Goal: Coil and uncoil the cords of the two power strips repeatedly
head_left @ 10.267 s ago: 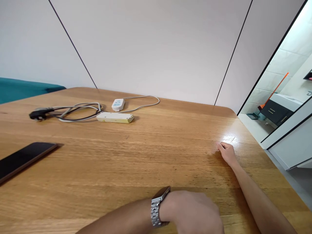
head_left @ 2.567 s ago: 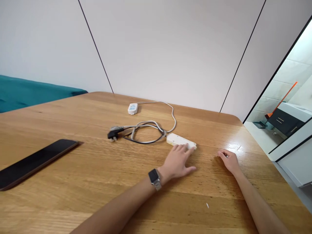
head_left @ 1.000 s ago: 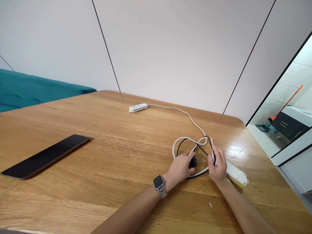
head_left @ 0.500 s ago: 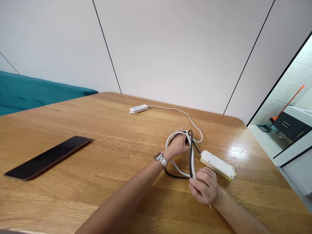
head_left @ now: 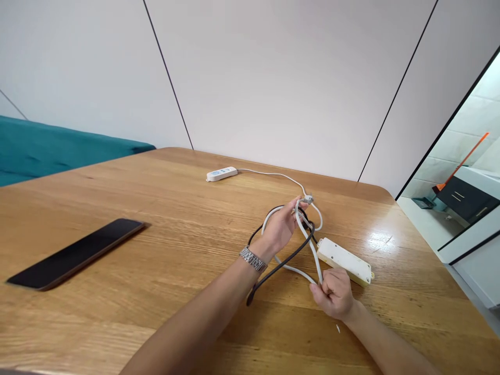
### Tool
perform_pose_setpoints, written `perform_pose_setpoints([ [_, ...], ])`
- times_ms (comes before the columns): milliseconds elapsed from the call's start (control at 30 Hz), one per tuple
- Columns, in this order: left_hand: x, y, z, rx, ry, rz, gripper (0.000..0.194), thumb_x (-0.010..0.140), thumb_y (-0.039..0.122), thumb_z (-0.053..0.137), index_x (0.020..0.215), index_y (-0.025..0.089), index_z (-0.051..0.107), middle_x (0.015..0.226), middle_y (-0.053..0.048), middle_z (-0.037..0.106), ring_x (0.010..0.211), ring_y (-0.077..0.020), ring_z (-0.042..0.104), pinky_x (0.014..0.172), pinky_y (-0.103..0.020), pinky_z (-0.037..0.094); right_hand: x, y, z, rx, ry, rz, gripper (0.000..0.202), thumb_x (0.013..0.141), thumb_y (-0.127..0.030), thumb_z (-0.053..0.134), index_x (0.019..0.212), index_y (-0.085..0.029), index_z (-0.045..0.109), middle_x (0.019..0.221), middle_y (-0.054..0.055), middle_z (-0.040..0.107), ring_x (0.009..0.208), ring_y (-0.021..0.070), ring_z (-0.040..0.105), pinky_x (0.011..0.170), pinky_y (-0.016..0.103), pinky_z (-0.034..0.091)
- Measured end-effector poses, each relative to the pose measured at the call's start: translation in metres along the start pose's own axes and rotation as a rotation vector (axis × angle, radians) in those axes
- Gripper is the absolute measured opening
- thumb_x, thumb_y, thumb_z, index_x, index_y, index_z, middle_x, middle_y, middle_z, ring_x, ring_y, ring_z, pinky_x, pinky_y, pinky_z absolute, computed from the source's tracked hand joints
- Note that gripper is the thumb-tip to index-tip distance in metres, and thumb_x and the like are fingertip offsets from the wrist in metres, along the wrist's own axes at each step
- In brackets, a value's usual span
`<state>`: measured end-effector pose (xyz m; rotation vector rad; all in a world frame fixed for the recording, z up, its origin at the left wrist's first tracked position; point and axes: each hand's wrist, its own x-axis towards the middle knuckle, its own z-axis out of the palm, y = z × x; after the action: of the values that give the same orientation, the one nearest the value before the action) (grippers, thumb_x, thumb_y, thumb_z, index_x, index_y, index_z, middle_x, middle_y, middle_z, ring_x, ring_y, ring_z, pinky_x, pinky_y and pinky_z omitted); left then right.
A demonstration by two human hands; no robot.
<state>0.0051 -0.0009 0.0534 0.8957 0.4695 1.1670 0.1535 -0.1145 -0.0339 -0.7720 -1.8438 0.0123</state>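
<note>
My left hand, with a metal-band watch on its wrist, is closed on the white power cord near its grey plug, which sticks out past the fingertips. Lower down the same cord, my right hand grips it in a fist. A black cord loops around my left wrist and over the white one, its loose end hanging below the watch. Just right of the cords lies a white power strip, underside up. The other white power strip rests near the wall, its cord trailing toward my left hand.
A dark flat tablet-like device lies on the wooden table at the left. The wall rises behind the table. A teal seat stands at far left. An orange-handled broom shows through the doorway at right.
The black cord has come out of my right hand and its end now hangs by my left wrist. The grey plug has come into view at my left fingertips. My right hand has shifted slightly right.
</note>
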Motion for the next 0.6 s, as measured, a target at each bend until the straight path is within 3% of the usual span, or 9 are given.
perform_pose_setpoints([
  [133, -0.007, -0.002, 0.002, -0.031, 0.017, -0.028, 0.033, 0.07, 0.022, 0.072, 0.102, 0.016, 0.067, 0.097, -0.004, 0.069, 0.106, -0.0177, 0.058, 0.078, -0.023, 0.046, 0.0, 0.001, -0.005, 0.152, -0.015, 0.141, 0.04, 0.087, -0.026, 0.047, 0.05, -0.022, 0.033, 0.049, -0.002, 0.045, 0.045, 0.0107, 0.043, 0.045, 0.025, 0.035],
  [233, -0.016, -0.003, -0.002, -0.016, -0.013, -0.05, 0.029, 0.068, 0.018, 0.072, 0.097, 0.015, 0.07, 0.099, -0.006, 0.071, 0.105, -0.0199, 0.059, 0.086, -0.027, 0.046, 0.002, 0.004, -0.007, 0.35, 0.089, 0.422, 0.04, 0.09, -0.04, 0.046, 0.055, -0.02, 0.046, 0.068, 0.004, 0.058, 0.053, 0.0132, 0.057, 0.047, 0.026, 0.042],
  [300, -0.024, -0.004, -0.006, 0.013, -0.048, -0.077, 0.027, 0.068, 0.018, 0.072, 0.094, 0.013, 0.072, 0.104, -0.008, 0.071, 0.107, -0.022, 0.06, 0.093, -0.03, 0.043, 0.003, 0.005, -0.005, 0.508, 0.116, 0.651, 0.042, 0.087, -0.054, 0.047, 0.065, -0.019, 0.053, 0.068, 0.003, 0.058, 0.047, 0.0128, 0.058, 0.036, 0.022, 0.036],
  [400, -0.037, -0.005, -0.009, 0.037, -0.11, -0.111, 0.025, 0.071, 0.021, 0.072, 0.094, 0.014, 0.074, 0.112, -0.01, 0.069, 0.113, -0.025, 0.058, 0.103, -0.034, 0.037, 0.011, 0.004, 0.001, 0.661, 0.039, 0.926, 0.051, 0.078, -0.068, 0.051, 0.078, -0.018, 0.058, 0.059, -0.002, 0.055, 0.038, 0.0119, 0.055, 0.029, 0.018, 0.028],
  [533, -0.05, -0.009, -0.011, 0.049, -0.139, -0.137, 0.026, 0.073, 0.025, 0.073, 0.098, 0.017, 0.074, 0.117, -0.009, 0.067, 0.122, -0.027, 0.052, 0.107, -0.037, 0.034, 0.035, -0.005, 0.007, 0.74, -0.067, 1.126, 0.042, 0.073, -0.058, 0.063, 0.072, -0.016, 0.059, 0.048, -0.006, 0.05, 0.03, 0.005, 0.04, 0.027, 0.015, 0.021],
  [600, -0.052, -0.011, -0.012, 0.026, -0.102, -0.138, 0.027, 0.075, 0.029, 0.073, 0.098, 0.016, 0.074, 0.118, -0.01, 0.067, 0.124, -0.0273, 0.05, 0.108, -0.037, 0.034, 0.051, -0.01, 0.007, 0.798, 0.024, 1.193, 0.035, 0.066, -0.048, 0.071, 0.065, -0.016, 0.057, 0.045, -0.008, 0.047, 0.029, 0.0021, 0.033, 0.027, 0.014, 0.016],
])
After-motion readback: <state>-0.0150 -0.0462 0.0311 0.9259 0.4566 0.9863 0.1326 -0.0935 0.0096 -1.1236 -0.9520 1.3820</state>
